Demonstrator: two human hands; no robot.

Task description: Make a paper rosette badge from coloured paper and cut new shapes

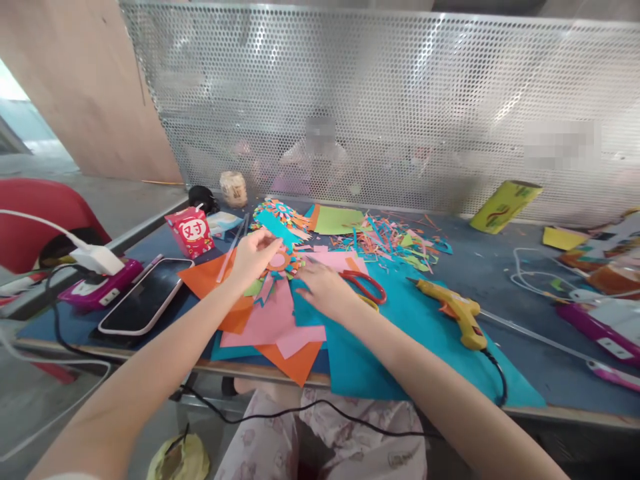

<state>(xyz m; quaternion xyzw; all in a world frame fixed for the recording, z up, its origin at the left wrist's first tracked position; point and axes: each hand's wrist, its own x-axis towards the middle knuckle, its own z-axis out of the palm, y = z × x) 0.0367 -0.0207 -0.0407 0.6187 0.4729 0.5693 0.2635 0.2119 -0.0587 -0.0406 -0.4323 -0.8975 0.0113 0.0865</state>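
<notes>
My left hand (256,255) is closed in a pinch at a blue paper strip (274,225), above the sheets. Just below the strip lies a layered paper rosette (278,261) with an orange and pink middle and short tails. Another many-coloured paper rosette (281,212) sits behind it. My right hand (324,288) is open, its fingers reaching left beside the near rosette, low over the paper. Close to its wrist are scissors (373,287) with red and yellow handles; their blades are mostly hidden by the hand.
Pink, orange and blue sheets (400,360) cover the front. A yellow glue gun (453,307) with a cord lies at right. Paper scraps (395,243) spread behind. A phone (147,297), red packet (191,231) and purple power strip (103,287) are left; a green-yellow tube (505,207) stands back right.
</notes>
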